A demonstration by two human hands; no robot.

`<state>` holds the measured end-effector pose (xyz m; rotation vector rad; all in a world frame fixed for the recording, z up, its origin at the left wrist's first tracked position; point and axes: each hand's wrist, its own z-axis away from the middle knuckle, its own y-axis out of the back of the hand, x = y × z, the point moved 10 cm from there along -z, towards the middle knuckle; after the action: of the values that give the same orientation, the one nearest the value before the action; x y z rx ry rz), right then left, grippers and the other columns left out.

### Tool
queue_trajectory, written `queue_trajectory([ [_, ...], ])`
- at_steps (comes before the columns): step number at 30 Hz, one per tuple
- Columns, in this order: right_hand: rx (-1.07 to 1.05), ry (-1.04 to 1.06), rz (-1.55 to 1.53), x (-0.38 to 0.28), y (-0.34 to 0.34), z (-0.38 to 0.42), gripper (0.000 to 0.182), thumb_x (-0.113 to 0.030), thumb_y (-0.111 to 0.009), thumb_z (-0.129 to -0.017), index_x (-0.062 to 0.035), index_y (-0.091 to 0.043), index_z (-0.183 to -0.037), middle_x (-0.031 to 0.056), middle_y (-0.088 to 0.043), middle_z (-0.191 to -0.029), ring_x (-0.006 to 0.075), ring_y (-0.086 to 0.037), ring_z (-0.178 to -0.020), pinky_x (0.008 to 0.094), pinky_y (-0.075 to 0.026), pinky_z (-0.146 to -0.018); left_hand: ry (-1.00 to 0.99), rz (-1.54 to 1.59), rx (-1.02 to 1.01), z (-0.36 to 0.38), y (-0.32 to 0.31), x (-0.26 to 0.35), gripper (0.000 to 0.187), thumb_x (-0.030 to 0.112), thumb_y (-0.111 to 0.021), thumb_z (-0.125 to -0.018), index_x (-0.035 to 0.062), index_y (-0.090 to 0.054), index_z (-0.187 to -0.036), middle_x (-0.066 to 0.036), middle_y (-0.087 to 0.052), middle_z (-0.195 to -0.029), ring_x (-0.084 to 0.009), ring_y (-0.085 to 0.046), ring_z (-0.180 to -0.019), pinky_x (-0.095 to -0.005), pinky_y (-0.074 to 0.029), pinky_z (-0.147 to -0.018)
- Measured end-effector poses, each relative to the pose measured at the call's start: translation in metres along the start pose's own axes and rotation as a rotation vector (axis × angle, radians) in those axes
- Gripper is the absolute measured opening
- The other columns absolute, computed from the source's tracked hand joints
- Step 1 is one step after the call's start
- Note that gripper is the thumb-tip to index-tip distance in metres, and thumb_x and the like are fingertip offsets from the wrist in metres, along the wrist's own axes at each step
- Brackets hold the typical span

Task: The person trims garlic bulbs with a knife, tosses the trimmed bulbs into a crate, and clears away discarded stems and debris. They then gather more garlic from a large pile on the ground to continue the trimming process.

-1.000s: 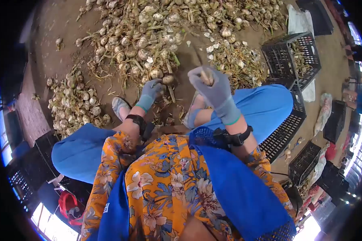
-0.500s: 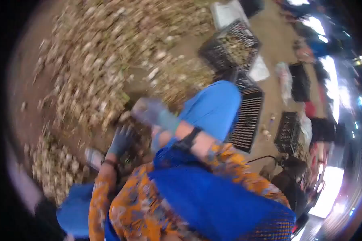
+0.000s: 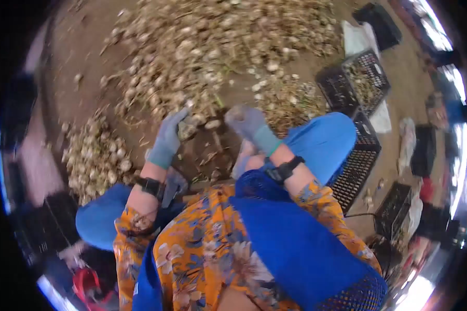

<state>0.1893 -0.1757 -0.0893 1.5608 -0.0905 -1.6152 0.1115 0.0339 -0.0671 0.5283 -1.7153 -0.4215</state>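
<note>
Head view, left hand (image 3: 170, 132) extended at garlic (image 3: 189, 128), right hand (image 3: 245, 123) curled

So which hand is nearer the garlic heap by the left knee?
Left: the left hand is to the right of the garlic heap, apart from it; the right hand is farther right.

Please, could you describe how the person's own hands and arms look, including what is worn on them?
The left hand and right hand wear greyish-lavender gloves with teal cuffs. Each wrist carries a black band with a boxy dark piece. The sleeves are orange, with a floral print. I cannot make out any markings on the gloves.
</note>
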Motion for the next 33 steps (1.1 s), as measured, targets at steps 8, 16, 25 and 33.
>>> queue_trajectory([
  [8, -0.171, 0.269, 0.240, -0.096, -0.018, 0.023, 0.030, -0.030, -0.067, -0.076, -0.0126, -0.065, -0.101, 0.0141, -0.066, -0.087, 0.0348, -0.063, -0.080, 0.0397, -0.051, -0.069, 0.082, -0.319, -0.384, 0.027, 0.005, 0.060, 0.029, 0.010, -0.045, -0.090, 0.0044, -0.062, -0.113, -0.014, -0.061, -0.118, -0.0280, -0.060, -0.095, -0.0347, -0.045, -0.085],
  [16, -0.199, 0.361, 0.278, -0.116, -0.032, 0.033, 0.023, -0.020, -0.065, -0.075, -0.0127, -0.065, -0.098, 0.0123, -0.066, -0.088, 0.0343, -0.063, -0.079, 0.0398, -0.052, -0.070, 0.528, 0.267, -0.220, 0.053, -0.002, 0.050, 0.023, 0.017, -0.055, -0.094, 0.0042, -0.063, -0.110, -0.009, -0.068, -0.086, -0.0117, -0.063, -0.075, -0.0294, -0.052, -0.067],
  [25, -0.388, 0.006, -0.522, -0.101, -0.028, 0.027, 0.031, -0.030, -0.064, -0.088, -0.0070, -0.065, -0.108, 0.0043, -0.063, -0.079, 0.0139, -0.055, -0.070, 0.0292, -0.046, -0.066, 0.698, 0.306, -0.426, 0.048, -0.020, 0.029, 0.022, 0.022, -0.055, -0.094, 0.0031, -0.063, -0.099, -0.003, -0.059, -0.062, -0.0074, -0.055, -0.050, -0.0249, -0.042, -0.046],
  [33, -0.294, -0.254, -0.725, -0.062, -0.041, 0.014, 0.023, -0.030, -0.056, -0.091, -0.0099, -0.062, -0.080, -0.0026, -0.056, -0.068, 0.0067, -0.049, -0.057, 0.0217, -0.038, -0.052, 0.329, 0.303, -0.197, 0.018, 0.013, 0.074, 0.062, 0.014, -0.075, -0.074, 0.0037, -0.046, -0.129, -0.007, -0.053, -0.116, -0.0119, -0.054, -0.097, -0.0245, -0.049, -0.079],
])
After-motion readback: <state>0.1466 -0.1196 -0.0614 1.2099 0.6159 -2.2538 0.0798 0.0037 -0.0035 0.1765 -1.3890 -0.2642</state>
